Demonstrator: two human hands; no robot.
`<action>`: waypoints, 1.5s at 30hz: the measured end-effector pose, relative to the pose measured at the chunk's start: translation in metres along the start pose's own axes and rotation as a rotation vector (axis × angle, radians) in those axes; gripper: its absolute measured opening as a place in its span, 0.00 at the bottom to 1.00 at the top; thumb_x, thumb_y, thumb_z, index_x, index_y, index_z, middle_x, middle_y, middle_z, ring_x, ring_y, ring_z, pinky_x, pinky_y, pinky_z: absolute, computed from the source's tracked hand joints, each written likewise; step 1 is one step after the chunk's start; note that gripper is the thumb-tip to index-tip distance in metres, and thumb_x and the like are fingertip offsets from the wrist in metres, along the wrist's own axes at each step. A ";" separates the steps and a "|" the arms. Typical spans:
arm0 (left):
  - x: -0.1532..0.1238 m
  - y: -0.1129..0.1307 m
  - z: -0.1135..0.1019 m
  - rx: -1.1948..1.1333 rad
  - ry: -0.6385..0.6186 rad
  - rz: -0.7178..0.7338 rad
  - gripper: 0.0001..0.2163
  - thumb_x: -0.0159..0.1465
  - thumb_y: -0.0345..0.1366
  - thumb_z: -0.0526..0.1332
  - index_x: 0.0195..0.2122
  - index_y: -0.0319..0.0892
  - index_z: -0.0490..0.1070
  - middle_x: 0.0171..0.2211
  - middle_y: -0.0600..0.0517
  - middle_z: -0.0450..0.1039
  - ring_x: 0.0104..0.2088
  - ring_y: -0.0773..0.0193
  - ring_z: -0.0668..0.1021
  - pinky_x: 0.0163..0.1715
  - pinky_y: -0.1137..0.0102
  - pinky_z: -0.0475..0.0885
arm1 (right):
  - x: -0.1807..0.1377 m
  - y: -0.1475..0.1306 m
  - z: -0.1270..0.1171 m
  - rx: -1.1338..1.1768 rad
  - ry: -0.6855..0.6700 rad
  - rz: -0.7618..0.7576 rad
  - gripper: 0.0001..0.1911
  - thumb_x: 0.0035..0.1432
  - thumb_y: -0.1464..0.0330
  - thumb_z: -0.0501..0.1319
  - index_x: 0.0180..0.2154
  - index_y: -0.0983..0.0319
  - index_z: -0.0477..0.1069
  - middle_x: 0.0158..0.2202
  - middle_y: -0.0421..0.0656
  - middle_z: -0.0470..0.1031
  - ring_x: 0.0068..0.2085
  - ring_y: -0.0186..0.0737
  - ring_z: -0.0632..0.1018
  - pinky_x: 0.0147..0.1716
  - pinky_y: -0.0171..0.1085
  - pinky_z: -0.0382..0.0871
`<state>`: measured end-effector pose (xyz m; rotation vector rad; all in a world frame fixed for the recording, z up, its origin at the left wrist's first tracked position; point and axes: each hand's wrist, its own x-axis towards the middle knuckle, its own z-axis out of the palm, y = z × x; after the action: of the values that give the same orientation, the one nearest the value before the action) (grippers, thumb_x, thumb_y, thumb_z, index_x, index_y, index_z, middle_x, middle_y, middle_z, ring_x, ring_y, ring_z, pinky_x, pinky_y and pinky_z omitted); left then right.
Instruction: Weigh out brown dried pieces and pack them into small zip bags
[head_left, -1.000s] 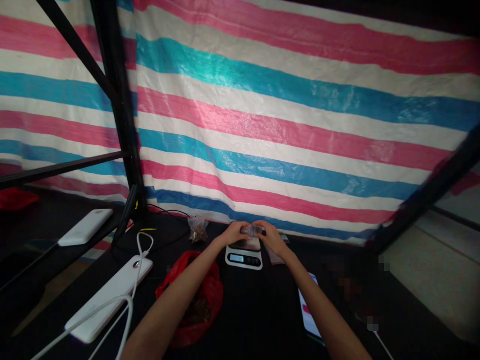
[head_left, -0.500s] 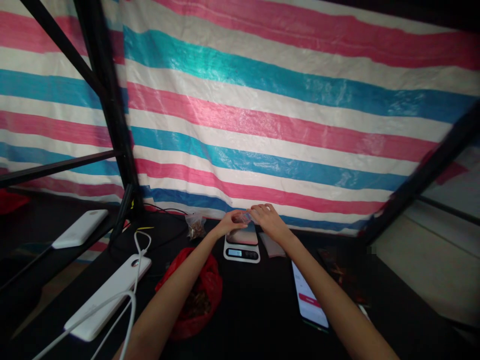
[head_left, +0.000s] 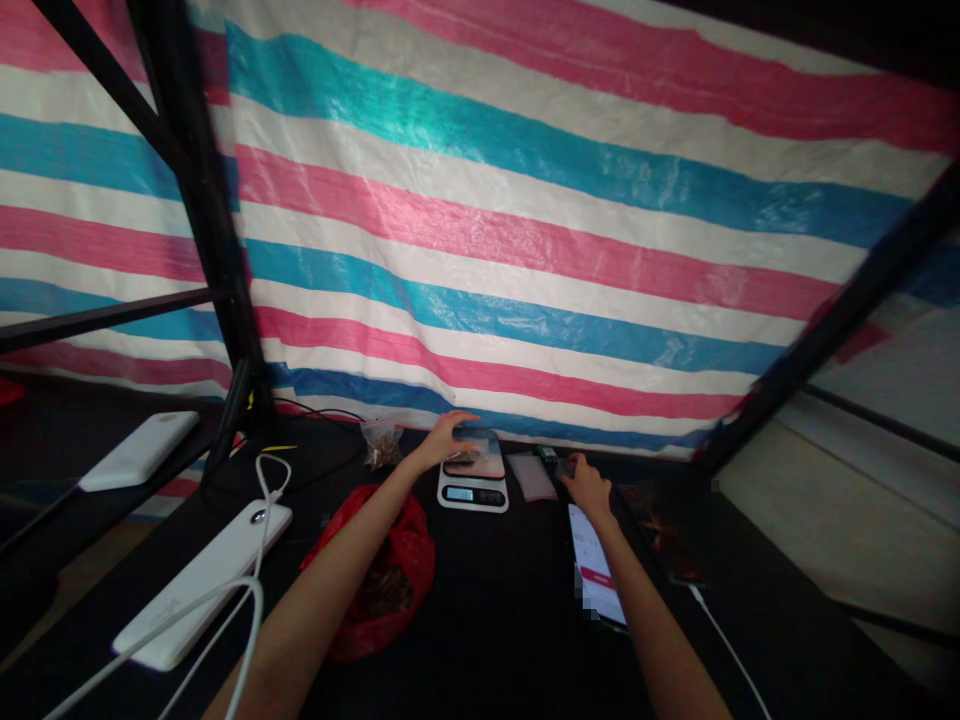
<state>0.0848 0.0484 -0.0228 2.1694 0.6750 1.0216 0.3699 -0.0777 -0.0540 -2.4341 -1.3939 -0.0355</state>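
My left hand is over the left side of a small white kitchen scale, thumb and fingers apart. Below its thumb, a small clear bag with something dark in it rests on the scale's shiny plate. The scale's display is lit, but its digits are too small to read. Over to the right, my right hand has its fingers curled together just beyond a lit phone. Something faint and see-through shows at its fingertips. A stack of flat clear bags lies between the scale and this hand.
A red plastic bag of brown dried pieces stands under my left forearm. Behind it is a filled zip bag. White power banks and cables lie left. A small dark box sits behind the flat bags. Striped sheeting closes the back.
My right hand has left the clear bag above the scale and moved right, beyond the phone. My left hand has spread its fingers. The bag is now down on the plate.
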 end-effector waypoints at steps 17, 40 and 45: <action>-0.118 -0.018 -0.077 -0.415 0.541 -0.299 0.10 0.53 0.39 0.58 0.31 0.38 0.73 0.26 0.51 0.73 0.26 0.66 0.70 0.26 0.74 0.61 | -0.098 -0.137 0.033 0.502 0.272 -0.380 0.11 0.58 0.68 0.47 0.38 0.60 0.66 0.37 0.45 0.71 0.40 0.43 0.68 0.40 0.40 0.56; -0.122 -0.005 -0.075 -0.460 0.467 -0.333 0.09 0.53 0.38 0.59 0.29 0.38 0.73 0.25 0.51 0.72 0.26 0.67 0.70 0.28 0.73 0.63 | -0.074 -0.113 0.035 0.509 0.306 -0.333 0.14 0.57 0.67 0.47 0.39 0.61 0.69 0.38 0.47 0.72 0.40 0.45 0.69 0.41 0.42 0.60; -0.121 -0.006 -0.072 -0.456 0.440 -0.332 0.09 0.53 0.38 0.60 0.29 0.37 0.73 0.25 0.51 0.72 0.26 0.66 0.70 0.29 0.73 0.64 | -0.030 -0.117 0.037 0.463 0.114 -0.432 0.14 0.56 0.66 0.49 0.36 0.60 0.72 0.39 0.46 0.73 0.41 0.44 0.70 0.43 0.43 0.61</action>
<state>-0.0430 -0.0050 -0.0491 1.3986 0.8659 1.3283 0.2503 -0.0373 -0.0618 -1.7089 -1.6352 0.0411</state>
